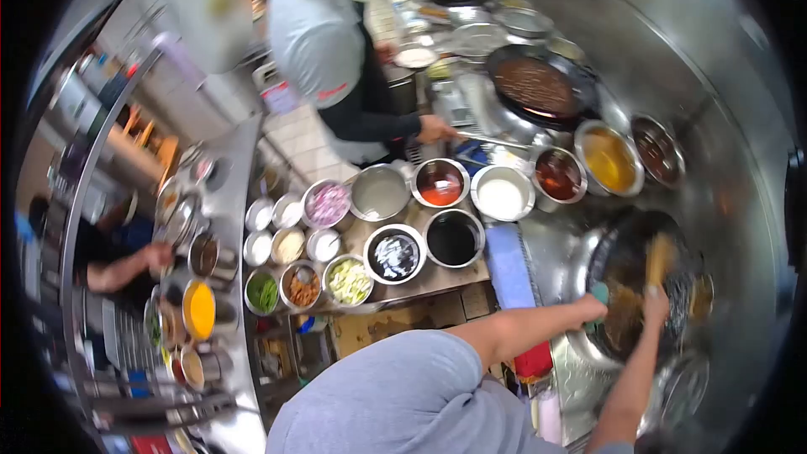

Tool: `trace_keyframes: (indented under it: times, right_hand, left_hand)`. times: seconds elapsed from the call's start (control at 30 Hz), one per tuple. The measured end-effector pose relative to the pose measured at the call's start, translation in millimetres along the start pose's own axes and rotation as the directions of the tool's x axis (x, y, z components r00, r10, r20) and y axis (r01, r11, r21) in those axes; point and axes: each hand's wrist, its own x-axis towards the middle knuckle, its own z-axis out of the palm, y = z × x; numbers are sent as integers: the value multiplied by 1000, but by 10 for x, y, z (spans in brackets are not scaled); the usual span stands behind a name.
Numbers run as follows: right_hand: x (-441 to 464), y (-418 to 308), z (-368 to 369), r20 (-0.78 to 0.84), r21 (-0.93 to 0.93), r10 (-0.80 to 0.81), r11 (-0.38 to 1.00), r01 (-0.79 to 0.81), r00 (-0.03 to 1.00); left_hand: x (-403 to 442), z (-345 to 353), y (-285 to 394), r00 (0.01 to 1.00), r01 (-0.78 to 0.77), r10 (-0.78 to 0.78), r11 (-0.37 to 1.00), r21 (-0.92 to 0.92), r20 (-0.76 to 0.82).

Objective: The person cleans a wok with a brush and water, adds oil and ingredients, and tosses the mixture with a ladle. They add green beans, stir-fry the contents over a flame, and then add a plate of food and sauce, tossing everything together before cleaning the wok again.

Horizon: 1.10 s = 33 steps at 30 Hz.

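At the right, a dark wok [635, 231] sits on the steel stove, with brownish liquid [624, 315] inside. My left hand [593, 308] is closed on a green cloth [599, 292] at the wok's near left rim. My right hand [656, 304] grips the handle end of a bamboo brush [660, 259], whose far end is blurred over the wok. A folded blue-grey cloth [509, 265] lies left of the wok.
Steel bowls of sauces, including white liquid [503, 198] and dark liquid [452, 238], stand left of the wok. A co-worker [315, 42] holds a ladle by a second wok [538, 88]. Another person's arm [126, 269] is at far left, beside a counter [239, 303].
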Motion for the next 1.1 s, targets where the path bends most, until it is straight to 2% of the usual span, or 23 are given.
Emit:
trace_keyframes:
  times: [0.03, 0.07, 0.1, 0.17, 0.2, 0.23, 0.3, 0.37, 0.43, 0.5, 0.53, 0.57, 0.6, 0.63, 0.7, 0.77, 0.8, 0.83, 0.9, 0.97, 1.03, 1.07, 1.1]
  right_hand:
    - [-147, -163, 117, 30, 73, 81, 994, -83, 996]
    - [-433, -605, -8, 63, 67, 174, 982, -178, 983]
    - [-715, -915, -155, 101, 60, 266, 960, -273, 959]
    - [-1130, -774, -391, 169, -119, 83, 991, -63, 982]
    - [-1271, -626, -584, 259, -130, 80, 990, -48, 963]
    - [-1436, -678, -951, 328, -195, 94, 980, -30, 940]
    - [-1553, -41, -1303, 306, -282, 114, 959, -24, 945]
    - [-1622, 168, -1630, 113, -481, 353, 838, -260, 929]
    - [-1777, 89, -1773, -197, -388, 395, 809, -441, 897]
    - [-1944, 359, -1829, -266, -213, 418, 853, -476, 869]
    - [-2061, 514, -1763, -328, -99, 396, 889, -448, 858]
    - [-2186, 349, -1801, -301, -52, 447, 874, -483, 842]
    - [-2288, 307, -1700, -361, -58, 415, 884, -465, 835]
    - [-2387, -31, -1740, -274, 59, 517, 851, -522, 811]
    - [-2520, -271, -1591, -208, 134, 497, 868, -479, 842]
    - [-2623, -331, -1225, -276, 169, 294, 952, -255, 915]
    - [-2635, -517, -1164, -165, 191, 364, 924, -333, 917]
    - [-2636, -709, -1106, -50, 203, 427, 890, -409, 903]
    - [-2657, -872, -805, -80, 357, 388, 871, -338, 918]
    - [-2670, -1015, -555, -118, 380, 381, 871, -313, 917]
    - [-2681, -1201, -465, -158, 400, 366, 873, -280, 917]
    - [-2707, -1328, -493, -169, 448, 380, 852, -273, 910]
    - [-2757, -1410, -486, -174, 495, 395, 827, -266, 902]
  left_hand:
    - [13, 20, 2, 998, -32, 37, 995, 90, -52]
    - [186, 9, -101, 997, -74, 77, 988, 137, -21]
    - [229, 19, -131, 996, -77, 81, 992, 99, -30]
    - [192, -14, -121, 994, -99, 98, 995, 23, 49]
    - [260, -61, -122, 995, -27, 23, 999, 45, 98]
    - [229, -62, -106, 996, -49, 47, 998, 25, 78]
    - [166, -119, -46, 988, -20, 13, 999, 45, 151]
    - [87, -180, -7, 983, -30, 11, 995, 100, 185]
    - [-171, -227, 96, 994, -45, 30, 987, 153, 103]
    - [-34, -406, 38, 990, -115, 90, 962, 246, 111]
    - [-235, -417, 227, 969, -245, 220, 819, 518, 111]
    - [-336, -392, 362, 975, -197, 219, 740, 643, 46]
    - [-98, -473, 296, 932, -302, 359, 717, 628, 38]
    - [-549, -238, 563, 922, -332, 383, 711, 620, 54]
    - [-351, -172, 647, 834, -490, 537, 621, 612, 124]
    - [-453, 37, 809, 793, -515, 595, 537, 669, 133]
    - [-547, 122, 884, 743, -531, 656, 456, 714, 134]
    - [-614, 182, 917, 739, -534, 660, 449, 716, 138]
    - [-753, 305, 949, 665, -518, 733, 318, 794, 141]
    - [-968, 324, 931, 630, -554, 756, 278, 784, 178]
    - [-1157, 234, 873, 515, -692, 793, 161, 703, 325]
    - [-1250, 147, 840, 511, -692, 797, 158, 705, 322]
    - [-1350, 19, 802, 465, -705, 795, 66, 707, 389]
